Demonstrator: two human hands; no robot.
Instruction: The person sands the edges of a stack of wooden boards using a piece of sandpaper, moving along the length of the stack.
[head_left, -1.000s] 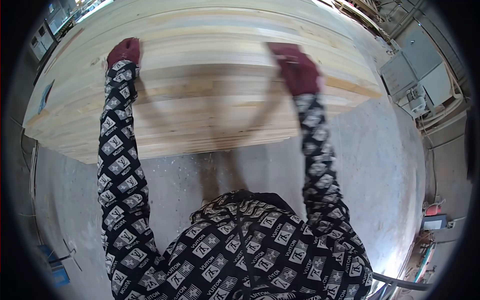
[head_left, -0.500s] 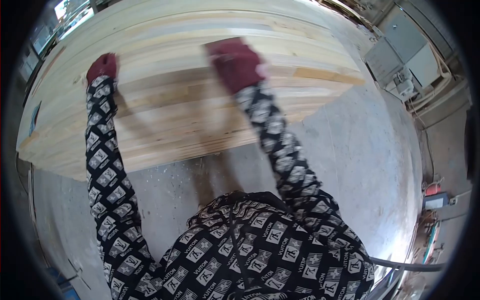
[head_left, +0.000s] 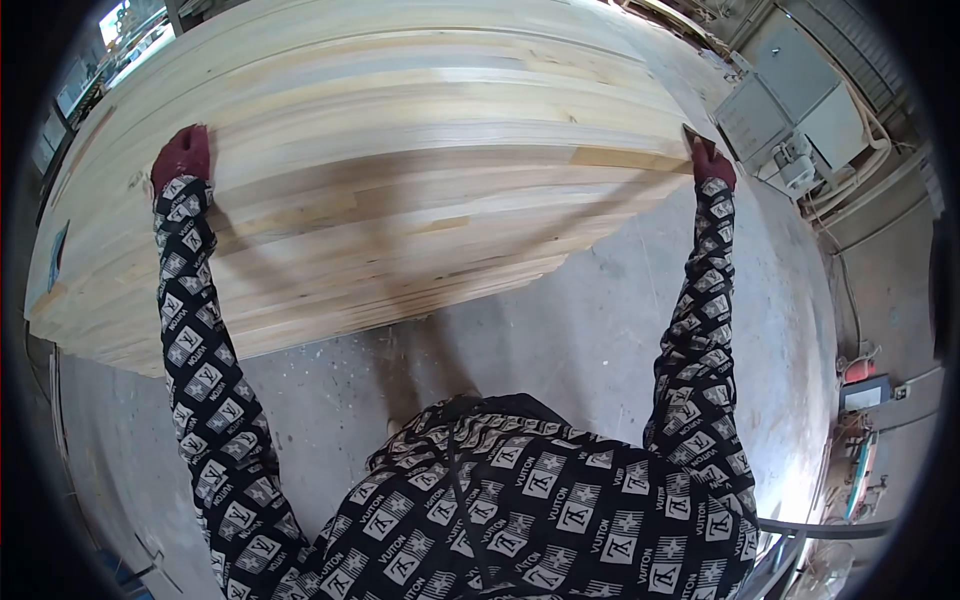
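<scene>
- The stack of wood panels (head_left: 330, 280) stands on the concrete floor (head_left: 640, 300), directly in front of the person.
- The top panel (head_left: 420, 110) lies flat on the stack. It is pale, finger-jointed wood.
- The left hand (head_left: 182, 155), in a dark red glove, rests on the top panel near its left end. Whether it is gripping or only pressing down cannot be told.
- The right hand (head_left: 712, 160), also in a dark red glove, is clenched over the right corner of the top panel.
- Both arms are stretched wide apart.
- The black jacket (head_left: 520, 510) carries a repeated white print reading "VUITTON" with "LV" monograms.
- A grey cabinet (head_left: 790, 85) with cables stands beyond the right hand.
</scene>
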